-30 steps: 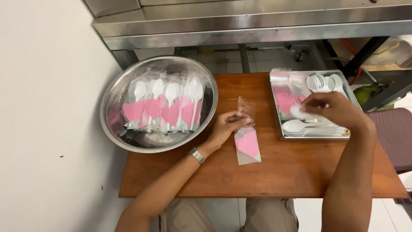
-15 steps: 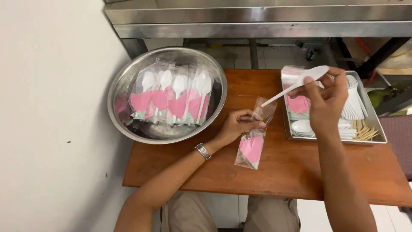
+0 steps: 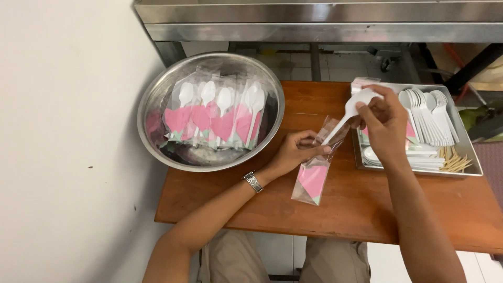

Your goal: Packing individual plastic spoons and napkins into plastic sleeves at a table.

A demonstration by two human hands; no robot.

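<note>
My left hand (image 3: 293, 152) pinches the mouth of a clear plastic sleeve (image 3: 315, 173) that holds a folded pink napkin; the sleeve lies tilted on the wooden table (image 3: 367, 204). A white plastic spoon (image 3: 350, 111) is gripped near its bowl by my right hand (image 3: 384, 123), and the handle tip points down into the sleeve's opening. A steel tray (image 3: 469, 157) to the right carries a fan of white spoons (image 3: 427, 118), pink napkins and toothpicks (image 3: 455, 161). At the left, a big steel bowl (image 3: 157, 99) is lined with several finished packets (image 3: 215, 118), each with a spoon and pink napkin.
A white wall runs along the left side. A stainless steel counter edge (image 3: 314, 21) crosses the top, with floor tiles and metal legs beneath it. My knees show below the table's front edge.
My right hand has brought the spoon from the tray over to the sleeve and lowered its handle into the opening. The left hand has kept its hold on the sleeve.
</note>
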